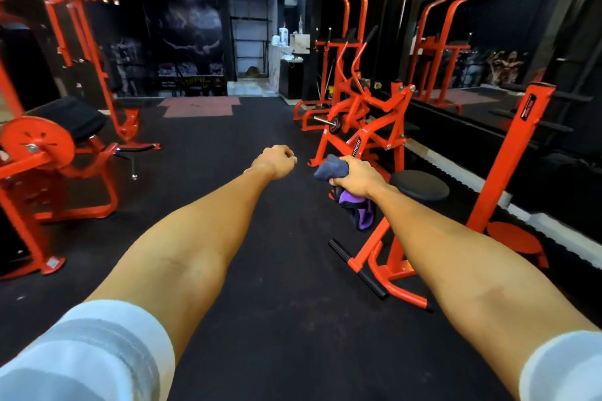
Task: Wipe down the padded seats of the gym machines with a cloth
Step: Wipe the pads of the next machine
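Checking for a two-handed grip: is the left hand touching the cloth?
Apart. Head view shows floor between the left hand and the cloth, which the right hand grips.

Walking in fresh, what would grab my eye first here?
Bright red frames against the black floor: the left machine and the right machine. Then, mid-picture, two bare forearms reach forward: the right hand grips a purple-grey cloth beside a round black seat, and the left hand is an empty fist.
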`<state>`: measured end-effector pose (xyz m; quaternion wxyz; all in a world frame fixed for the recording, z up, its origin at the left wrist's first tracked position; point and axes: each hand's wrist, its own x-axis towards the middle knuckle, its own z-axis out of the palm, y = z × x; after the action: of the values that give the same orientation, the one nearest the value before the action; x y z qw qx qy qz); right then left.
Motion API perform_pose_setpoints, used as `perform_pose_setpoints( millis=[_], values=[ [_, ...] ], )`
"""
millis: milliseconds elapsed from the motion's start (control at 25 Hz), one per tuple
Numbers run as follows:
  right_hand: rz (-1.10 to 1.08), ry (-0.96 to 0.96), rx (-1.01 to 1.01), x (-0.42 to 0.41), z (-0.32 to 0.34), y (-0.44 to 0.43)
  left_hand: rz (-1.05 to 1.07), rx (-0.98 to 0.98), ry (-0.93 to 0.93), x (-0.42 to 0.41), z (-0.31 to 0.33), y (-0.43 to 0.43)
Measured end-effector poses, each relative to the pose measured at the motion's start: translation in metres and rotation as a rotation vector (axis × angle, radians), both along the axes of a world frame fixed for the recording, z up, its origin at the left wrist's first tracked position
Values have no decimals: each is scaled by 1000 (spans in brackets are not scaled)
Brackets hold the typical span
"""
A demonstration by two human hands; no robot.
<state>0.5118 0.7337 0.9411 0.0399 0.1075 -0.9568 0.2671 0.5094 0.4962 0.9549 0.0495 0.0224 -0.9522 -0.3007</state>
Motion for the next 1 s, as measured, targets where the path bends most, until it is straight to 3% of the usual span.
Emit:
perform_pose_setpoints(
  millis=[440, 720, 1000],
  values=[
    [-80, -16, 59, -286, -9, 9, -78, -49, -72, -290, -36, -6],
    [-108, 1, 96, -475, 20, 25, -132, 26, -13, -472, -7, 16],
    [-141, -39, 106, -639, -7, 22, -184, 8, -38, -649, -35, 16]
  ],
)
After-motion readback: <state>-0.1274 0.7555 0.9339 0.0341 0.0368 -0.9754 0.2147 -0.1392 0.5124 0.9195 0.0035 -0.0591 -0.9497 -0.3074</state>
